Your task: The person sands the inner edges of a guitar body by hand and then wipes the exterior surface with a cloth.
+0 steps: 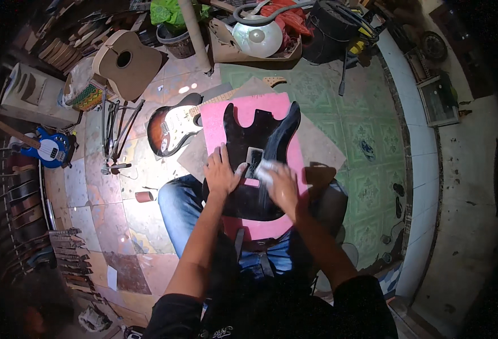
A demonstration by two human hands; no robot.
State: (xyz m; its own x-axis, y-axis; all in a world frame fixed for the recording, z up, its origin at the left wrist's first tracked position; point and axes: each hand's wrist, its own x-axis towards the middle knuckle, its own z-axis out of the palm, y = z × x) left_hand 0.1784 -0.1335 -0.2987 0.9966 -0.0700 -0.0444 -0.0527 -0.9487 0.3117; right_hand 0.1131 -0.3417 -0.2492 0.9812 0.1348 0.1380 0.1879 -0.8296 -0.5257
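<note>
Two hands work our black guitar body (260, 141) on the pink board (218, 121): left hand (222, 172) flat, open; right hand (282, 183) gripping a white cloth (267, 167).

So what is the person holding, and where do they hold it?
The left hand presses flat on the black guitar body near its middle. The right hand covers a pale cloth or pad; the exact grip is blurred.

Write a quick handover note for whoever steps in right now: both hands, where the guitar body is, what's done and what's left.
Left hand: flat on the black guitar body, steadying it.
Right hand: pressing a pale cloth or paper pad against the body near its middle cutout.
Body lies on a pink sheet across the lap.
Done: cannot judge how much surface is worked.
Left: probably the upper horns; check the finish yourself.
Sunburst guitar lies on the floor to the left.
</note>
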